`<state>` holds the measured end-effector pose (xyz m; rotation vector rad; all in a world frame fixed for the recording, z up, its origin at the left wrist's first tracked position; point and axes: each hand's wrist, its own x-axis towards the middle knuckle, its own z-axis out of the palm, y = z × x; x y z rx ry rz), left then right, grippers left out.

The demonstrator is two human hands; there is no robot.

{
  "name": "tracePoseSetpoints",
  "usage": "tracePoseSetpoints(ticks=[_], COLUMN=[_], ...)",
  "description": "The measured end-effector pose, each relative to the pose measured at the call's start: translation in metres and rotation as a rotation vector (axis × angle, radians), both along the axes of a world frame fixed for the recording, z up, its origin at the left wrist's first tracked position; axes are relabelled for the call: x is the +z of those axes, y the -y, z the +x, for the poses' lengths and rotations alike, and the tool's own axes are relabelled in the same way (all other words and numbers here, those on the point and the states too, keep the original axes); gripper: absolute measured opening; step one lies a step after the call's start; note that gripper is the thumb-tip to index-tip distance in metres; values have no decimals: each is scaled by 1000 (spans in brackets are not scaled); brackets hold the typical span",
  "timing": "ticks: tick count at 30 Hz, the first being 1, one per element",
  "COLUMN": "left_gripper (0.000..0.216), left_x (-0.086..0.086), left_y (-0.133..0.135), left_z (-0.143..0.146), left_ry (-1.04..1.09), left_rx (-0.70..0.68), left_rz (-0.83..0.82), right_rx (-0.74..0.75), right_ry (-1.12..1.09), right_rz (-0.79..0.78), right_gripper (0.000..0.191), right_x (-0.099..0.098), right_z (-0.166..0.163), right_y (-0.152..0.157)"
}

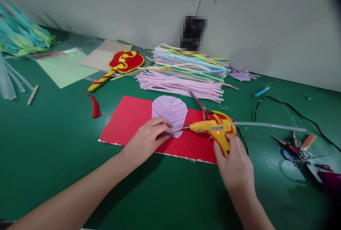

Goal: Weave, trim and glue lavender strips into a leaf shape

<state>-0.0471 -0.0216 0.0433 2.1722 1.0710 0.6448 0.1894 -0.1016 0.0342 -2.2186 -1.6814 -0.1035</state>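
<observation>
A lavender leaf-shaped piece of pipe cleaners [170,111] lies on a red board [125,116]. My left hand [153,134] is closed at its lower left edge, fingertips pinching it near a small loose lavender end. My right hand [236,160] grips the handle of a yellow hot glue gun [210,127], whose orange light is lit. The gun's nozzle points left and reaches the lower right edge of the lavender piece. From the back of the gun sticks a long translucent glue stick [269,126]. Scissors [201,104] lie partly behind the gun.
Behind the board lie bundles of coloured pipe cleaners [183,74] and a red-and-yellow fan with a tassel [125,61]. Keys [298,152], a black cord [298,109] and a blue pen [261,92] are on the right. Glue sticks [9,81] lie at left. A wall [106,6] rises behind.
</observation>
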Motion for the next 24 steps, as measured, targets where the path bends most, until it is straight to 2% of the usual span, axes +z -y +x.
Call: tracePoseSetpoints(ticks=[7,13,18,24], left_gripper=[8,16,14,14], left_x=[2,-2,-4,-3], left_y=[1,-1,-2,-1], left_z=[3,7,7,7], left_ry=[4,-34,-20,-16], left_rx=[25,34,11,5], left_rz=[-1,66,83,83], right_rx=[-7,-27,-82,-67], right_ry=[-16,-24,-34,-30], right_rz=[1,5,23,43], right_gripper=[34,36,42,51], right_x=[0,0,4,7], right_z=[-1,0,-2,-3], right_y=[0,-1,-3,-4])
